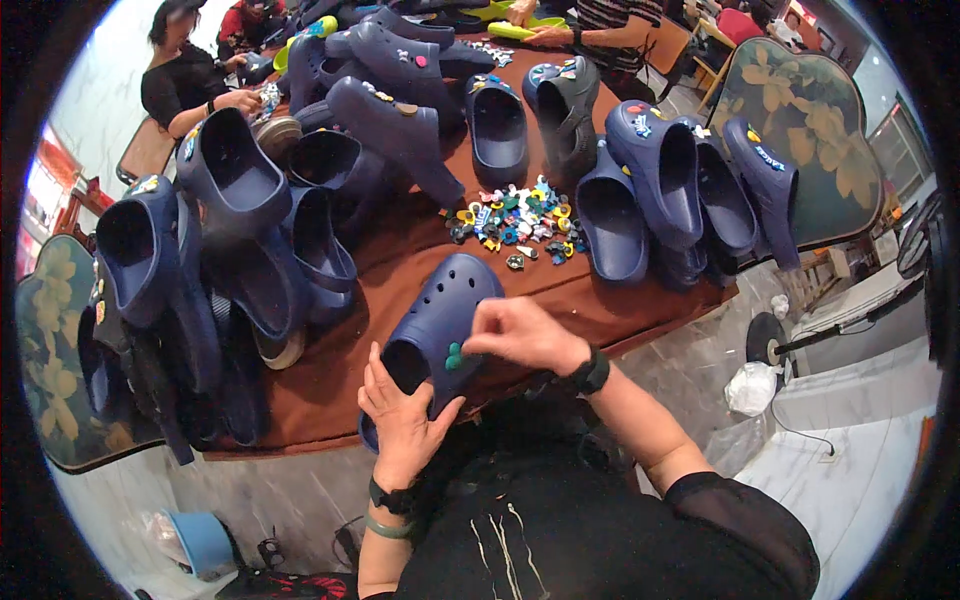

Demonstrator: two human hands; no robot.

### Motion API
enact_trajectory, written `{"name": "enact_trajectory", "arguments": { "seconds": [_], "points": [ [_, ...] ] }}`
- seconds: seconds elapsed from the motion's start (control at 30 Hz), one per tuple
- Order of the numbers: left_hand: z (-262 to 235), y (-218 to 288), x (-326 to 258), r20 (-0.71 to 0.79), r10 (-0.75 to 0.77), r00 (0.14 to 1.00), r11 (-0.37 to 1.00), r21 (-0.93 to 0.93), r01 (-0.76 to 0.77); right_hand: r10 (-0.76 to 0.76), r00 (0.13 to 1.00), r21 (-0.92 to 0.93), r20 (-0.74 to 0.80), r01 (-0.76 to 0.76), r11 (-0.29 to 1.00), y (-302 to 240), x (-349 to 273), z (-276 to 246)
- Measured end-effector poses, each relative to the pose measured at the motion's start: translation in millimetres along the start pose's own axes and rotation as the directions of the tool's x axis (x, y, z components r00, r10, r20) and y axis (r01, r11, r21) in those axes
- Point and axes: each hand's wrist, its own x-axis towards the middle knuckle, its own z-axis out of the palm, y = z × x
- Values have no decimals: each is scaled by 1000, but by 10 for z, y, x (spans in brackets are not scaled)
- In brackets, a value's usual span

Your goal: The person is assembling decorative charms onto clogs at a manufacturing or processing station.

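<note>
A navy blue clog with round holes lies at the near edge of the table, its toe pointing away from me. My left hand grips it by the side of its foot opening, with the thumb near the rim. A green clover-like charm sits on the clog's upper right side. Right beside that charm, my right hand is closed with its fingers curled against the clog; what they hold, if anything, is hidden. Beyond the toe lies a loose pile of small colourful charms.
Many navy clogs crowd the brown-covered table: a left stack, a right group and a far heap. Two people work across the table, one handling a lime-green clog. Floral-backed chairs stand at both sides.
</note>
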Motion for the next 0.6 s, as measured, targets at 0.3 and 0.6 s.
{"name": "enact_trajectory", "arguments": {
  "seconds": [0.3,0.6],
  "points": [
    [21,12,-22,-11,0,1000,1000,-7,0,-218,872,-774,-439,-243,585,973,331,-640],
    [37,-12,-6,-17,-19,1000,1000,6,19,-254,844,-515,-473,-31,856,635,211,-531]
  ]
}}
